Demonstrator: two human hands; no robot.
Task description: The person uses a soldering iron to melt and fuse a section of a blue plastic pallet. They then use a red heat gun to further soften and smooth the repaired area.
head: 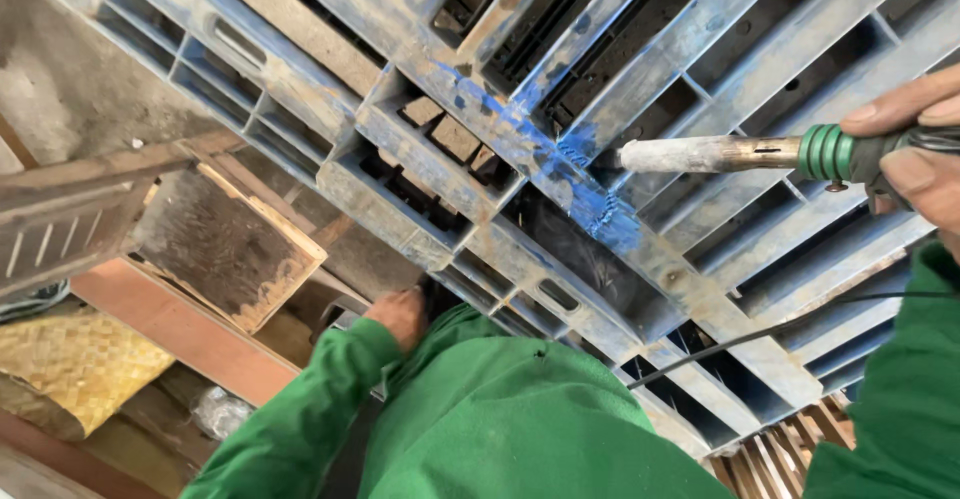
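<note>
Plastic-welding heat tool [740, 153], its long axis lying almost level across the view, points its whitish nozzle leftward at a melted blue seam [590, 184] on the grey-blue plastic pallet [300, 79]. The right hand [915, 144] is clamped round its green-ringed grip, by far the nearer hand. The left hand [400, 316] presses on the pallet's lower edge, well apart; whether it grips anything cannot be told. A black cable [760, 334] trails below.
</note>
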